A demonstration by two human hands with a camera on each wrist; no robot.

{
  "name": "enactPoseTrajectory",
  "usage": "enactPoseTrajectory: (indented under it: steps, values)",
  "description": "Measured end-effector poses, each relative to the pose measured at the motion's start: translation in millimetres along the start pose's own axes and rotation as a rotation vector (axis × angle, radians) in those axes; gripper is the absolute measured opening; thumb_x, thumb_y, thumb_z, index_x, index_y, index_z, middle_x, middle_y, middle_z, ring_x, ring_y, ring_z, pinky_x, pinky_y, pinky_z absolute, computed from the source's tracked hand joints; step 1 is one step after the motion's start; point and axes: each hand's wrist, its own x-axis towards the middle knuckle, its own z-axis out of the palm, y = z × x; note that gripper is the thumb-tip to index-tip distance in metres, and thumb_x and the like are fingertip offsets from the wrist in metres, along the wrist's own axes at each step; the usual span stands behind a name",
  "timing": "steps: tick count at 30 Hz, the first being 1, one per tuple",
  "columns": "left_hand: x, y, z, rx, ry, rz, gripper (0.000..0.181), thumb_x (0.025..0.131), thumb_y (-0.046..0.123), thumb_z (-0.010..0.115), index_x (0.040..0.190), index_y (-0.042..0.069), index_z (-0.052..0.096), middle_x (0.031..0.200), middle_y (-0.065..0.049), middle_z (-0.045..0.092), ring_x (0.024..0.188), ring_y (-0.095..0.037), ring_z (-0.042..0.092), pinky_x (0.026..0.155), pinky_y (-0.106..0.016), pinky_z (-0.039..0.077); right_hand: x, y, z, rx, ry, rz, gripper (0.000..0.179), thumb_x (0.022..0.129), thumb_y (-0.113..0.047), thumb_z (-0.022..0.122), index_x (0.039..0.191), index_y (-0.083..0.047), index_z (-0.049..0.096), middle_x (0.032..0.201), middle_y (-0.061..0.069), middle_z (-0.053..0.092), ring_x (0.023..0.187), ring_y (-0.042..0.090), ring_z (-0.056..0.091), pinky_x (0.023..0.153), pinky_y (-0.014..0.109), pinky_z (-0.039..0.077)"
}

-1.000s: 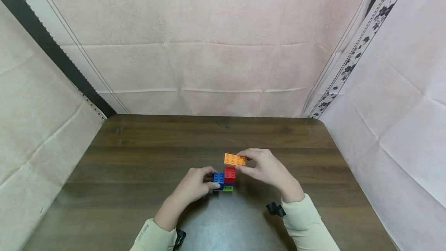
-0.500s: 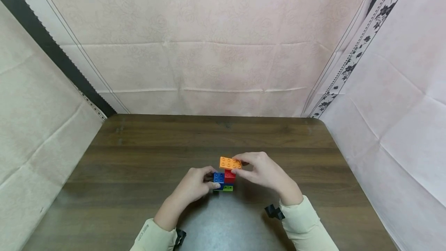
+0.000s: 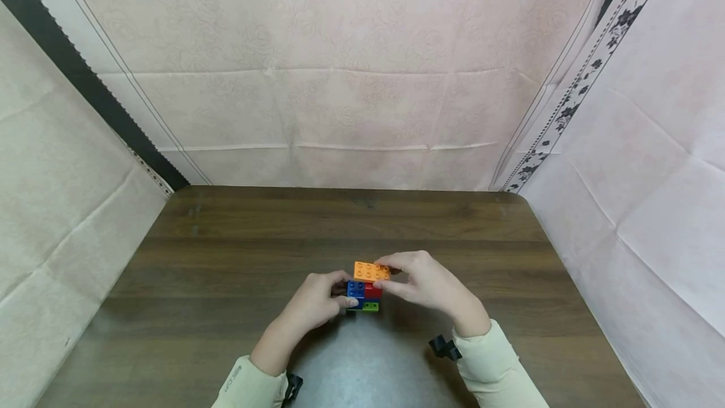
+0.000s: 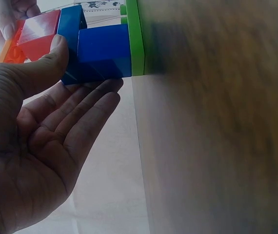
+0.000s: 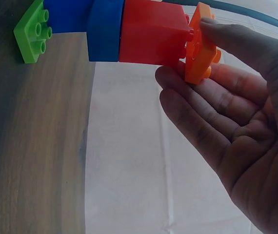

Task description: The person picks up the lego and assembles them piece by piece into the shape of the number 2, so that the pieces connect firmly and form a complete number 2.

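Observation:
A small stack of toy building bricks stands on the wooden table (image 3: 238, 307). At its bottom is a thin green brick (image 4: 137, 44), with a thick blue brick (image 4: 105, 46) and a thinner, wider blue brick (image 5: 105, 30) above. A red brick (image 5: 151, 31) tops one end, studs up. My left hand (image 3: 317, 298) grips the blue bricks from the left side, thumb in front and fingers behind. With thumb and fingers my right hand (image 3: 425, 281) pinches a flat orange brick (image 3: 367, 271). It sits slightly tilted at the red brick's studs, some still showing in the gap.
Pale patterned cloth (image 3: 351, 112) hangs behind the table's far edge, with more cloth on both sides (image 3: 651, 219). Black clips (image 3: 445, 347) show by each sleeve cuff. Table surface extends all around the stack.
My right hand has brought the orange brick left and down, toward the near side, onto the red brick's top, which it now partly covers. My left hand has stayed in place.

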Motion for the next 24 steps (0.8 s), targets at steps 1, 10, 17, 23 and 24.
enactPoseTrajectory:
  steps: [1, 10, 17, 23, 24]
  values:
    - [0.2, -0.2, 0.1, 0.001, -0.001, 0.002, 0.027, 0.09, 0.027, 0.078, 0.114, 0.017, 0.069, 0.105, 0.0, 0.072, 0.091, -0.013, 0.065, 0.087, -0.044, 0.055, -0.1, -0.4, 0.0, -0.001, -0.003, 0.002, 0.034, 0.093, -0.03, 0.075, 0.12, -0.009, 0.071, 0.113, 0.001, 0.073, 0.097, 0.009, 0.067, 0.083, 0.037, 0.057]
    - [1.1, 0.1, -0.1, 0.021, -0.004, 0.002, 0.029, 0.09, 0.027, 0.078, 0.114, 0.015, 0.068, 0.104, 0.0, 0.072, 0.09, -0.012, 0.064, 0.085, -0.043, 0.056, -0.3, -0.4, 3.5, -0.03, -0.027, -0.005, 0.034, 0.094, -0.03, 0.074, 0.121, -0.01, 0.07, 0.115, 0.001, 0.072, 0.099, 0.008, 0.066, 0.084, 0.033, 0.056]
    - [0.7, -0.1, 0.0, 0.015, -0.008, -0.01, 0.03, 0.09, 0.029, 0.078, 0.115, 0.015, 0.068, 0.105, 0.0, 0.071, 0.089, -0.011, 0.063, 0.085, -0.043, 0.056, 0.2, -1.0, 4.7, -0.022, -0.026, -0.008, 0.033, 0.095, -0.032, 0.072, 0.121, -0.01, 0.07, 0.115, 0.0, 0.072, 0.098, 0.008, 0.066, 0.084, 0.036, 0.057]
    - [1.4, -0.6, -0.9, 0.02, -0.011, -0.014, 0.03, 0.09, 0.031, 0.078, 0.116, 0.017, 0.068, 0.105, 0.001, 0.071, 0.09, -0.011, 0.063, 0.087, -0.044, 0.055, 1.9, -2.0, 5.4, -0.018, -0.026, -0.018, 0.032, 0.094, -0.03, 0.074, 0.119, -0.01, 0.071, 0.112, -0.001, 0.073, 0.095, 0.006, 0.066, 0.082, 0.037, 0.057]
    - [1.6, -0.7, -1.2, 0.017, -0.011, -0.017, 0.03, 0.09, 0.031, 0.078, 0.116, 0.017, 0.068, 0.105, 0.002, 0.071, 0.09, -0.011, 0.064, 0.087, -0.044, 0.055, 2.3, -2.2, 5.7, -0.018, -0.026, -0.019, 0.032, 0.093, -0.03, 0.074, 0.118, -0.011, 0.071, 0.111, -0.002, 0.073, 0.093, 0.006, 0.066, 0.081, 0.036, 0.057]
